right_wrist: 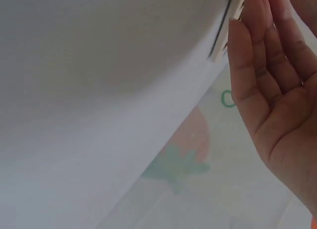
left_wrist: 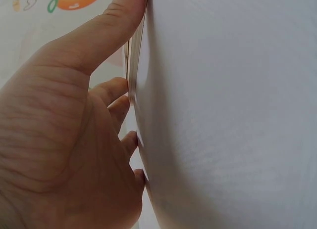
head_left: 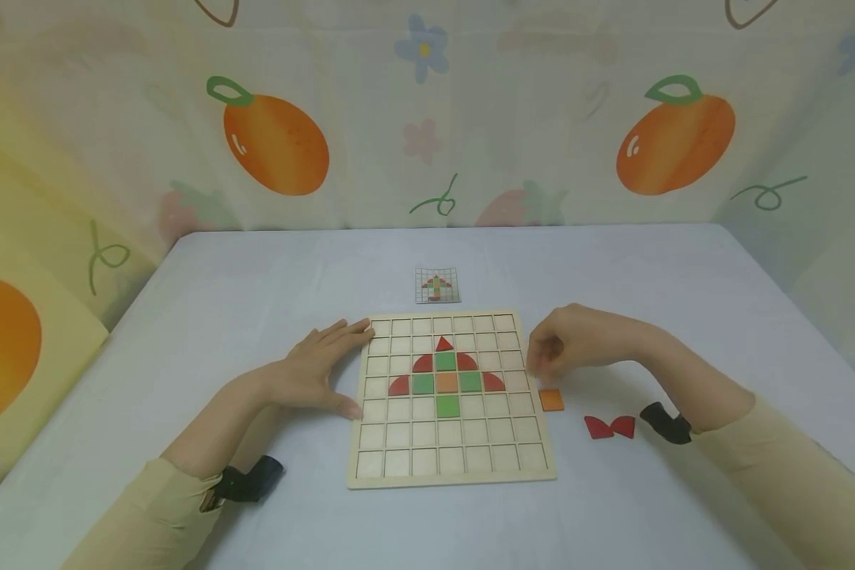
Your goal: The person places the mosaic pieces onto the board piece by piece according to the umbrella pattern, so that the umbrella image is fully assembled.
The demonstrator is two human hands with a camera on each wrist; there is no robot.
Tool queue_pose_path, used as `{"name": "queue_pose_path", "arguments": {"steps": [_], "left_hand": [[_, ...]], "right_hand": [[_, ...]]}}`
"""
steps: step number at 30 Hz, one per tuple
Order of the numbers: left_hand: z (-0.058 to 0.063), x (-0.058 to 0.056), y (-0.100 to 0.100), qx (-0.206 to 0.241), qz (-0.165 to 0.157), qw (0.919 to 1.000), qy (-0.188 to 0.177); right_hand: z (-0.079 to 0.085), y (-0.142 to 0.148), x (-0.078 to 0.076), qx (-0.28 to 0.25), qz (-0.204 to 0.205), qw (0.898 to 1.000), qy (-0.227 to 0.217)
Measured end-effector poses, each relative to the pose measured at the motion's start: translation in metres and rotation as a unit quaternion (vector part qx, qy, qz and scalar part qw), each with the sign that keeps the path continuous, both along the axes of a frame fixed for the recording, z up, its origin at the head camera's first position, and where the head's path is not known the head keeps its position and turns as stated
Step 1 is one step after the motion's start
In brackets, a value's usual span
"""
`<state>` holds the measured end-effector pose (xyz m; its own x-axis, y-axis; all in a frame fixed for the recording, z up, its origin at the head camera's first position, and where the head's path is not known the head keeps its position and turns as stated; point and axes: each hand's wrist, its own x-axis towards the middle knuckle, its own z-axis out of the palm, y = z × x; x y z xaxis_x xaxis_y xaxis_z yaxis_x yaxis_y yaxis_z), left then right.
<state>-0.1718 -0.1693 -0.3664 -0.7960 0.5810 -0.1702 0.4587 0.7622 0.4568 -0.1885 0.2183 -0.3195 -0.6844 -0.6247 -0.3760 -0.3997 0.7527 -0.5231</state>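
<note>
A wooden grid board (head_left: 399, 461) lies flat on the table. In its cells sit a red triangle (head_left: 444, 345), several red quarter-circle pieces (head_left: 494, 381), several green square tiles (head_left: 448, 407) and an orange square tile (head_left: 446, 383). My left hand (head_left: 312, 370) rests at the board's left edge, thumb and fingers spread and touching the rim. Beside the right edge hovers my right hand (head_left: 573, 344), its fingers bent loosely downward and the fingertips blurred. No piece shows in it. Another orange square tile (head_left: 552, 400) lies on the table just below those fingertips.
Two red quarter-circle pieces (head_left: 598, 427) lie on the table right of the board. Behind the board is a small pattern card (head_left: 438, 286) showing a similar figure on a grid. A fruit-printed cloth (head_left: 370, 119) hangs beyond the table's far edge.
</note>
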Motion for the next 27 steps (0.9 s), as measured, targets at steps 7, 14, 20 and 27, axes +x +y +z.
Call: {"name": "queue_pose_path", "arguments": {"steps": [7,14,20,27], "left_hand": [[0.000,0.001,0.000,0.000,0.001,1.0000,-0.001],[-0.001,0.001,-0.001,-0.001,0.000,1.0000,-0.002],[-0.001,0.001,0.000,-0.001,0.000,1.0000,-0.001],[-0.002,-0.002,-0.001,-0.002,-0.002,1.0000,0.000]], "right_hand": [[-0.004,0.012,0.003,0.013,-0.007,1.000,-0.027],[-0.011,0.020,0.004,0.004,-0.022,0.999,-0.044],[-0.015,0.020,0.007,0.005,-0.037,0.998,-0.060],[-0.015,0.020,0.008,0.005,-0.032,0.998,-0.049]]}}
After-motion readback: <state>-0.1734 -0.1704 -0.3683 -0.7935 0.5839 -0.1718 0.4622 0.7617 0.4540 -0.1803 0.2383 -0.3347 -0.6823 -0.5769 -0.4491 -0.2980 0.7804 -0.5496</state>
